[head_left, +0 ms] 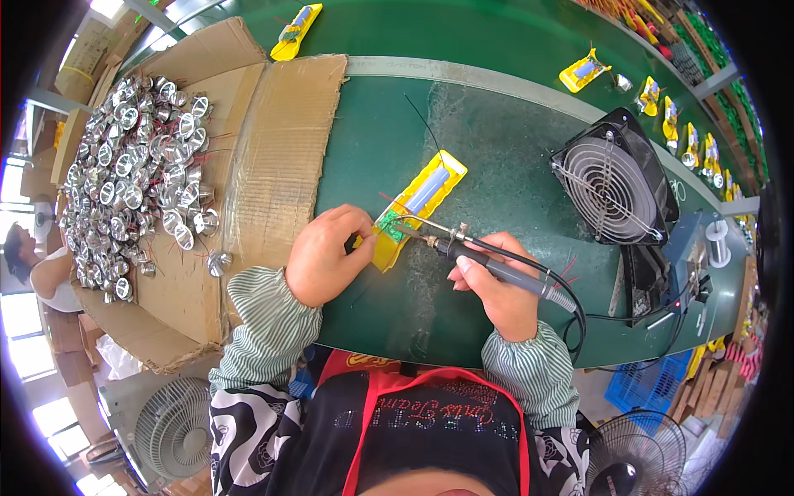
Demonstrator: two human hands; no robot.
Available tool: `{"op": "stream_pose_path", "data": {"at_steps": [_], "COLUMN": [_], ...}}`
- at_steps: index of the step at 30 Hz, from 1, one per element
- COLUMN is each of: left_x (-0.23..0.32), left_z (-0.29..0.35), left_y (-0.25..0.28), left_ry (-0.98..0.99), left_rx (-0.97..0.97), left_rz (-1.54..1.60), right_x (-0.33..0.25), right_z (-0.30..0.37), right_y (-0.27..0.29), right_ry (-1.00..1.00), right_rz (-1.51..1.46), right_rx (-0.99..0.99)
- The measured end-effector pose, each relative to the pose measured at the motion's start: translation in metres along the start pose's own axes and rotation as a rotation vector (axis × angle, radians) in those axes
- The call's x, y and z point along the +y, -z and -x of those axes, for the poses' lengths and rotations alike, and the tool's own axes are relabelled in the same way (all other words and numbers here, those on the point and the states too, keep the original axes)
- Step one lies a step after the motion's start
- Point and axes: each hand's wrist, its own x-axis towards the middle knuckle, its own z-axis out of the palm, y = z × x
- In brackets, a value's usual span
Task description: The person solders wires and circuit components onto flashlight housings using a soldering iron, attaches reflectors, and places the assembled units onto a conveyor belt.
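Note:
My left hand [325, 255] pinches the near end of a yellow plastic housing [416, 207] lying on the green bench, holding it down by its small green circuit board [390, 228]. My right hand [496, 285] grips a dark-handled soldering iron [488, 261] like a pen. Its metal tip [407, 228] rests on the circuit board, right beside my left fingers. A whitish cell fills the far half of the housing. The iron's black cable loops off to the right. Thin red and black wires trail from the housing.
An open cardboard box [273, 174] on the left holds several shiny metal reflector cups [145, 165]. A black extraction fan [614, 178] and a solder spool [718, 240] stand at the right. More yellow housings [585, 72] ride the conveyor behind. A person [33, 264] is far left. Floor fans stand below.

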Motion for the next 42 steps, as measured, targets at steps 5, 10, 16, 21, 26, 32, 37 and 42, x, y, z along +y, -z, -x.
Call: {"op": "stream_pose_path", "data": {"at_steps": [5, 10, 16, 21, 26, 32, 37, 42], "left_x": [0.001, -0.001, 0.001, 0.0, 0.01, 0.008, -0.005, -0.001], "left_z": [-0.002, -0.002, -0.001, 0.003, 0.021, 0.068, 0.081, 0.087], "left_y": [-0.001, -0.004, -0.002, 0.0, 0.024, 0.018, 0.01, 0.037], "left_ry": [-0.001, -0.073, -0.037, -0.039, 0.0, 0.199, 0.066, 0.291], "left_rx": [-0.004, 0.057, 0.037, 0.048, 0.182, 0.089, 0.055, 0.078], "left_rz": [0.003, 0.026, 0.011, -0.013, -0.195, -0.41, -0.452, -0.164], "right_x": [-0.001, -0.008, -0.01, -0.012, -0.014, -0.015, -0.016, -0.016], "right_z": [0.0, 0.003, 0.009, 0.014, 0.018, 0.019, 0.021, 0.021], "right_y": [0.002, 0.005, 0.011, 0.013, 0.019, 0.02, 0.019, 0.022], "right_ry": [0.012, 0.047, 0.057, 0.055, 0.051, 0.058, 0.057, 0.065], "right_rz": [0.009, -0.008, 0.002, 0.017, 0.017, 0.021, 0.027, 0.017], "right_rx": [0.005, 0.034, 0.037, 0.024, 0.049, 0.064, 0.065, 0.067]}}
